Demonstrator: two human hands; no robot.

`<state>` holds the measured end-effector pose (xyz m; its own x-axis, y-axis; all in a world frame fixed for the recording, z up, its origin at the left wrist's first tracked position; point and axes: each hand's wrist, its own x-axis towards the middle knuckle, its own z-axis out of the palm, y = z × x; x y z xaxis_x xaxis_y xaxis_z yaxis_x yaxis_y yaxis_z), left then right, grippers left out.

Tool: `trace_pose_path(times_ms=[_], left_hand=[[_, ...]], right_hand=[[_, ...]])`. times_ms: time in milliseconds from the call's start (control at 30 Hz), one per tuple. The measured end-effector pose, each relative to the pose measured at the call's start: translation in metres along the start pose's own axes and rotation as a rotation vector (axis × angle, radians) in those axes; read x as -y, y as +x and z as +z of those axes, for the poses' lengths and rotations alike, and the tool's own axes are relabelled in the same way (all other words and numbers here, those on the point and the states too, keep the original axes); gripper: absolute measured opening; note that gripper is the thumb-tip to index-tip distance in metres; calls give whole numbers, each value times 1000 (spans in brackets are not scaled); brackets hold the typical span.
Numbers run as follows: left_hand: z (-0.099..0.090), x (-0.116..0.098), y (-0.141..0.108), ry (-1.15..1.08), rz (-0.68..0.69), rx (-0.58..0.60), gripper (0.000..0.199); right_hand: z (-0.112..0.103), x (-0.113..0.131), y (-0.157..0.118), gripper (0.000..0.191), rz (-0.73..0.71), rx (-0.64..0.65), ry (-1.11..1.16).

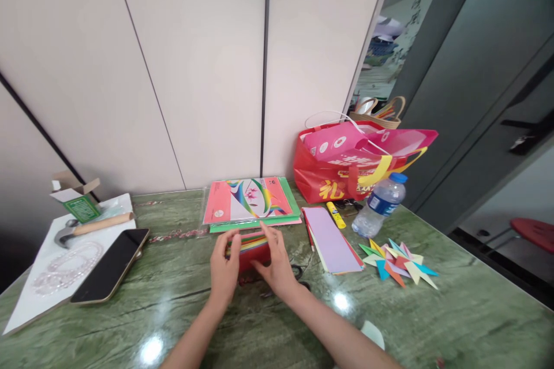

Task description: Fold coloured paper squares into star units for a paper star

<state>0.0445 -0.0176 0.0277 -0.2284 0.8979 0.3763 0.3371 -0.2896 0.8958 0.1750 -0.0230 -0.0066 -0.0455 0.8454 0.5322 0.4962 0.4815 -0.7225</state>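
Coloured paper stack (249, 255) being held at 6 o'clock from paper pack (251, 199); edges being gripped by half-curled left hand (223, 277) and wider-spread right hand (280, 271). Edges apparently being aligned; even pressure being required.

A polished, glossy green stone-look bench (182, 311) is seen beneath matt coloured paper strips (331, 239), a clear plastic bottle (377, 207) and a smooth wooden-handled hammer (101, 225).
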Motion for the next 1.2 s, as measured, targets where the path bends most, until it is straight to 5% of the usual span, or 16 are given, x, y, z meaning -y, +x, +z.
trace_pose_path(times_ms=[567, 1200], left_hand=[[4, -4, -4, -70, -98, -14, 30], [3, 14, -2, -182, -170, -75, 34]], right_hand=[[9, -4, -2, 60, 7, -135, 53], [3, 0, -5, 73, 9, 13, 16]])
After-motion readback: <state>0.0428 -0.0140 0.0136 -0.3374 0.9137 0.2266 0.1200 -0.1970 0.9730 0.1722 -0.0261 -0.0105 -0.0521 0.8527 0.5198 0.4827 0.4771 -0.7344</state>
